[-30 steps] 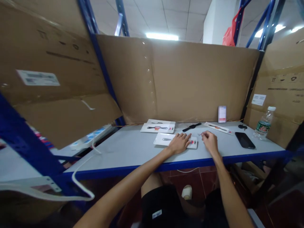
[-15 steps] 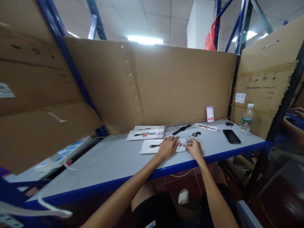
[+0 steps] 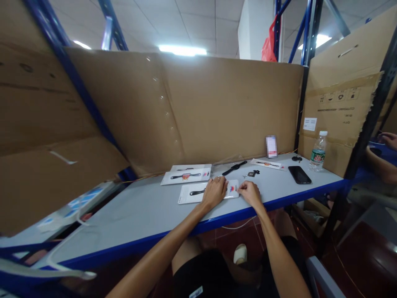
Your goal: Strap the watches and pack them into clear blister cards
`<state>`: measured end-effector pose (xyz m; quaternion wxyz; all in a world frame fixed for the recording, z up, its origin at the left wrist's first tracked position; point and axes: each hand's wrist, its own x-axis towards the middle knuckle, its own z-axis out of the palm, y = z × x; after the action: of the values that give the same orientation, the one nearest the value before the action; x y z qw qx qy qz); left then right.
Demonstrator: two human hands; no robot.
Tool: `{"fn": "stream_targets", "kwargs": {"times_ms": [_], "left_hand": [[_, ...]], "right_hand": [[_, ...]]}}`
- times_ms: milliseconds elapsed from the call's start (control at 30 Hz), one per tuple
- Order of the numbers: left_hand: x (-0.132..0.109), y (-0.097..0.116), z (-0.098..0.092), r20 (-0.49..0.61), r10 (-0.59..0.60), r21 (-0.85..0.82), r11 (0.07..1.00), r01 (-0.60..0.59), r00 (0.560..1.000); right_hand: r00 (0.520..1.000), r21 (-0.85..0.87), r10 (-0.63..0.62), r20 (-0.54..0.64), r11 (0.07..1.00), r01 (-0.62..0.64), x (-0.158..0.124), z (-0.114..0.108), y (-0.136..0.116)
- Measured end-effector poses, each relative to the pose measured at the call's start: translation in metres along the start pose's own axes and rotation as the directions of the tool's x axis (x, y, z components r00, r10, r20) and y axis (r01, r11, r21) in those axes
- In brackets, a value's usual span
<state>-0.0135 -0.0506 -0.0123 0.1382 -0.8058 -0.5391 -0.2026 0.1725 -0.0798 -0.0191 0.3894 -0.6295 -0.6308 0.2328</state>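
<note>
A flat white package (image 3: pixel 186 195) with a dark watch strap pictured or showing on it lies near the table's front edge. My left hand (image 3: pixel 215 191) rests flat across its middle, fingers stretched out, and covers part of the strap. At the package's right end, my right hand (image 3: pixel 250 193) has thumb and fingers pinched together. Whether they grip the edge or some thin bit there is too small to tell. Behind my left hand, two similar packages (image 3: pixel 182 177) overlap. A black smartwatch (image 3: pixel 235 167) lies beyond, with small keys (image 3: pixel 253 174) to its right.
Another strap package (image 3: pixel 268 164) lies at the back right, near an upright phone (image 3: pixel 271 147). A black phone (image 3: pixel 299 174) and a plastic bottle (image 3: pixel 318 153) stand farther right. Cardboard walls (image 3: pixel 217 107) enclose the table (image 3: pixel 130 223). Another person's arm (image 3: pixel 383 165) shows at far right.
The whole view has shifted slightly, moving things leftward in it. My right hand's fingertips are now a little closer to the package's right edge; my left hand stays on the package.
</note>
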Motion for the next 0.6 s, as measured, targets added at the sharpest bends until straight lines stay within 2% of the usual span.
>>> {"fn": "stream_targets", "kwargs": {"times_ms": [467, 600], "left_hand": [[0.0, 0.0, -0.001, -0.001, -0.053, 0.019, 0.998, 0.053, 0.999], [-0.002, 0.001, -0.003, -0.016, -0.04, 0.031, 0.999, 0.041, 0.999]], "right_hand": [[0.999, 0.089, -0.034, 0.025, 0.996, 0.032, 0.013, 0.007, 0.015], [0.998, 0.204, -0.051, 0.03, 0.978, 0.043, 0.017, 0.009, 0.02]]}}
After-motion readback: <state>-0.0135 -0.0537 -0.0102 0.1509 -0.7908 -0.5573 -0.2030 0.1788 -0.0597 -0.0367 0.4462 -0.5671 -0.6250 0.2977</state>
